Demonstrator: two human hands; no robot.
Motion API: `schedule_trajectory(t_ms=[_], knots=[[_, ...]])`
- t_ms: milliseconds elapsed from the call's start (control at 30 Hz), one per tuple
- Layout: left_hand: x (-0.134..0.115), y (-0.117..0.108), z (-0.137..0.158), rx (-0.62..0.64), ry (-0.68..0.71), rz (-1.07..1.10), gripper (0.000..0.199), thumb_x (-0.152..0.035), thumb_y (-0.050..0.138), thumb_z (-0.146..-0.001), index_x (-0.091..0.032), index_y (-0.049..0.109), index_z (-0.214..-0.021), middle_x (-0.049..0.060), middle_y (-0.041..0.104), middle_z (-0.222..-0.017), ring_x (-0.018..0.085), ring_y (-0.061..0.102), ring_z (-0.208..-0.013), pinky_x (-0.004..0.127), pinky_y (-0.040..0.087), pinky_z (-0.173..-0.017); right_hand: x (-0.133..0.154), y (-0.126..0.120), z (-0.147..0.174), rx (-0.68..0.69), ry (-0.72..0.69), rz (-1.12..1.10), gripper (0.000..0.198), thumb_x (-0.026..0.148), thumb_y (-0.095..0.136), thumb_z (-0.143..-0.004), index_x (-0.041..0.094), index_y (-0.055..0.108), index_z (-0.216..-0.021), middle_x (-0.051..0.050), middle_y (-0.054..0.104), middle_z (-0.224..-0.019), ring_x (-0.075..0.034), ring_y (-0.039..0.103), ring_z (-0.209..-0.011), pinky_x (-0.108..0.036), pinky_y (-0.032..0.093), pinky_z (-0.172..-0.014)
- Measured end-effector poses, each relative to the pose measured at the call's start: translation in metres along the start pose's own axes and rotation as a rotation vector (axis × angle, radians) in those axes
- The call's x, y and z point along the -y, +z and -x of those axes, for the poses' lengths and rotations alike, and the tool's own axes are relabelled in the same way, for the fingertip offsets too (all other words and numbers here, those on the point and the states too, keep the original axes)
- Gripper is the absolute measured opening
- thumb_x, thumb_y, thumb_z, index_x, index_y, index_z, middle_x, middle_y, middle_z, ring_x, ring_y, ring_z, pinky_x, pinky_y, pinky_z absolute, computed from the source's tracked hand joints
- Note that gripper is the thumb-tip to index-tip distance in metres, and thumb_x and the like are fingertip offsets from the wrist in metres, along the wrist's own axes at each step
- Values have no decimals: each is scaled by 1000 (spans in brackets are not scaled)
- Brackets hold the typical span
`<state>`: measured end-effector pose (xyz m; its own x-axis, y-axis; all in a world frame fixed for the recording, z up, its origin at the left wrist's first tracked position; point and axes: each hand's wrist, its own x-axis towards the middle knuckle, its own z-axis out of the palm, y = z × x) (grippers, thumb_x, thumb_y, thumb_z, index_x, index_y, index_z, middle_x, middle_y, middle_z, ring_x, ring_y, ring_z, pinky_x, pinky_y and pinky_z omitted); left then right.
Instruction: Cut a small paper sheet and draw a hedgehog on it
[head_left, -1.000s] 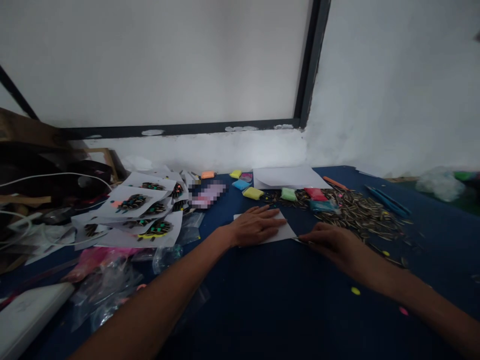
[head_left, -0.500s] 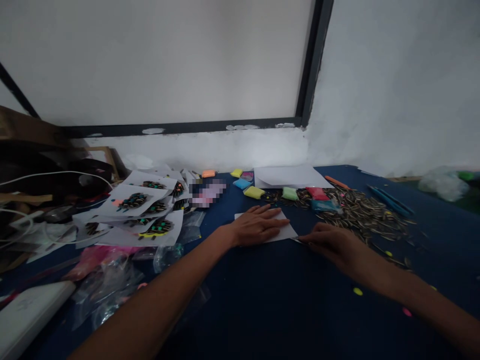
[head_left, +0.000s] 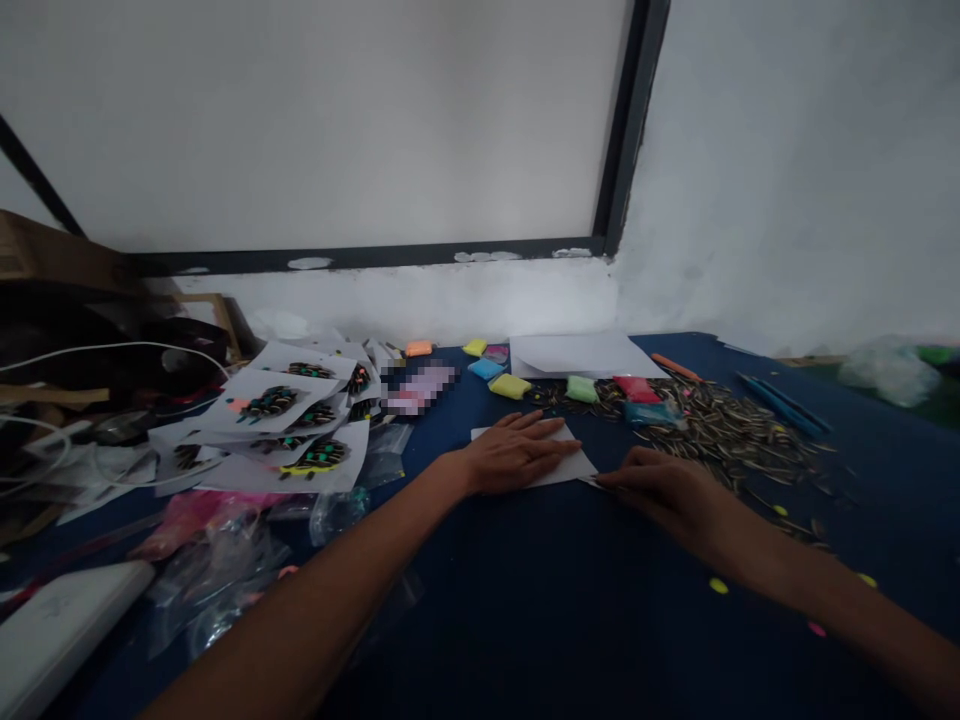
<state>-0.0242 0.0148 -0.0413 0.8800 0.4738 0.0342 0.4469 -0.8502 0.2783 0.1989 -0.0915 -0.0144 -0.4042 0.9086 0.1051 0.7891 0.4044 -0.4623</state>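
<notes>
My left hand [head_left: 517,452] lies flat with its fingers stretched out, pressing a small sheet of white paper [head_left: 568,468] onto the blue tabletop [head_left: 510,590]. At the right corner of that sheet, the fingers of my right hand [head_left: 656,490] are pinched together. A thin pale sliver [head_left: 588,481] sticks out from those fingertips along the sheet's lower edge; whether it is a paper edge or a tool tip I cannot tell. My left hand covers much of the sheet.
Striped seeds [head_left: 739,430] lie heaped at right, near an orange pen-like tool [head_left: 676,367] and a blue tool [head_left: 784,402]. Coloured clay packets [head_left: 510,386] and white sheets [head_left: 577,356] sit behind. Left are seed-decorated papers [head_left: 259,400], plastic bags [head_left: 217,560] and a white box [head_left: 71,630].
Both hands hold nearly the same places on the paper. The whole view has shifted very slightly.
</notes>
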Motion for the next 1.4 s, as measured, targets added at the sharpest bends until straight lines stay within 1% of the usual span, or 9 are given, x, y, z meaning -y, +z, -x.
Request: schedule_trajectory(t_ms=[267,533,667,833,967,1067,1167,1267,1400], knots=[[0,0,0,2,5,-3,49,-52,13,-97,-40,29,-142,-7,15,-155,22,5,-143,45,7,-115,0,2,-2,15,-20,-16,37,38,39,-94,21,70,-105,-7,59,-86,-19,59,-76,-30,45,-67],[-4,-2,0,-7,-2,-25,47,-46,17,-98,-36,31,-142,-2,19,-154,22,9,-143,43,10,-115,-1,3,-4,8,-33,-1,35,35,41,-93,20,70,-106,-8,60,-86,-19,59,-75,-31,46,-68],[-9,1,-5,-39,-71,-57,47,-42,20,-98,-32,33,-142,2,23,-153,23,15,-142,43,14,-114,-3,-1,-2,-24,-11,9,35,34,41,-92,21,70,-108,-8,61,-87,-20,60,-77,-32,46,-69],[-14,9,-11,-100,-140,-94,49,-43,22,-97,-26,33,-142,5,26,-152,25,16,-141,46,14,-114,-4,-5,-1,-6,21,40,35,33,41,-93,22,69,-109,-8,61,-90,-20,61,-80,-32,46,-71],[-16,2,-9,-130,-163,-158,48,-46,31,-94,-27,43,-137,7,28,-151,28,18,-141,49,13,-113,-3,-7,0,2,39,43,36,35,40,-93,21,70,-108,-8,62,-91,-21,61,-79,-33,47,-71],[-13,-8,-5,-73,-128,-180,49,-51,35,-92,-30,45,-135,5,32,-149,30,17,-141,51,11,-113,-3,-7,1,2,29,20,36,37,41,-93,22,70,-108,-8,63,-92,-21,61,-80,-33,47,-72],[-4,-11,-1,43,-75,-80,54,-56,32,-92,-34,35,-141,2,21,-153,28,11,-142,48,12,-113,-4,-7,1,3,32,9,37,39,41,-93,22,69,-109,-8,62,-92,-21,61,-81,-33,47,-72],[4,-7,1,50,-66,-13,54,-60,24,-92,-40,26,-143,-2,9,-155,27,4,-143,51,7,-113,-5,-6,1,-1,29,9,37,39,40,-93,22,69,-109,-8,62,-91,-21,61,-81,-34,47,-72],[3,0,3,32,-57,-22,52,-58,18,-94,-42,22,-144,-4,5,-155,27,0,-143,52,4,-113,-2,-4,-1,-14,13,19,36,36,40,-93,21,70,-108,-9,61,-90,-21,60,-79,-33,47,-72]])
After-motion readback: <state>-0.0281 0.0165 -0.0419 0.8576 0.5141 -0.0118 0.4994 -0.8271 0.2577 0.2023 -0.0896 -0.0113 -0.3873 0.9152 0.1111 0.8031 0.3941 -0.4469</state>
